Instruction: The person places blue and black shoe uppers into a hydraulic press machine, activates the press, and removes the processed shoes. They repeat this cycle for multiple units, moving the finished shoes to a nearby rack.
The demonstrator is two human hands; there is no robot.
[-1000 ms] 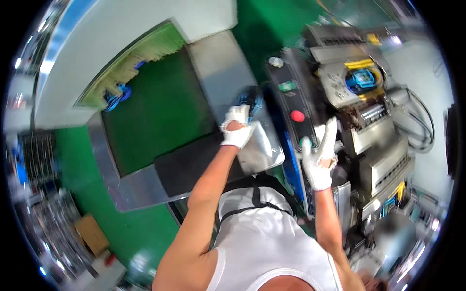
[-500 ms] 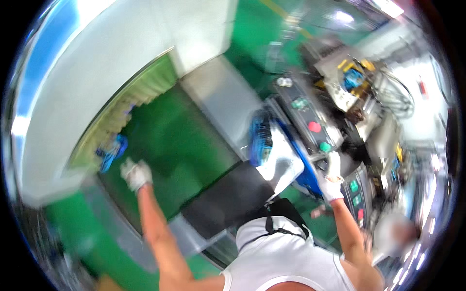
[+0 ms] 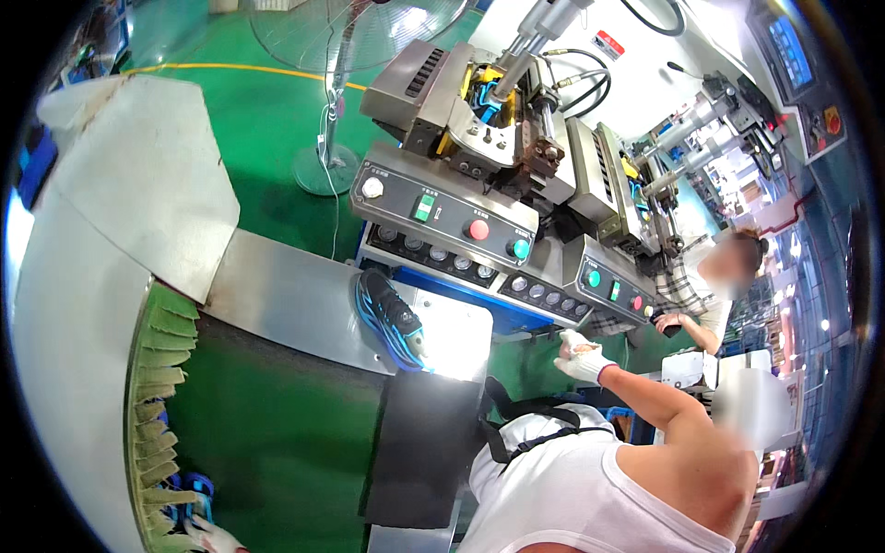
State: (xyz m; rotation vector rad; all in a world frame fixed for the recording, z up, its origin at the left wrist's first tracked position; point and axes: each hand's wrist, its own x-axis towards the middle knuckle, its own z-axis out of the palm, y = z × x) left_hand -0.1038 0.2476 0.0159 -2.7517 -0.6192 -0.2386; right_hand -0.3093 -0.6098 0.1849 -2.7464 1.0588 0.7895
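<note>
Blue-and-black shoe: seven to eight o'clock, beside pale-green fringed curtain, at dark-green flat bed. Black-and-blue laced shoe: near centre, on silver metal ledge. Grey buttoned control panel: twelve. Glossy green floor: eleven. White-gloved left hand: at first shoe, partly cropped; grip cannot be told. White-gloved right hand: four, fingers partly curled; closure unclear.

A bright-and-dark-blue shoe lies at the green fringe, partly hidden, by the left hand.
</note>
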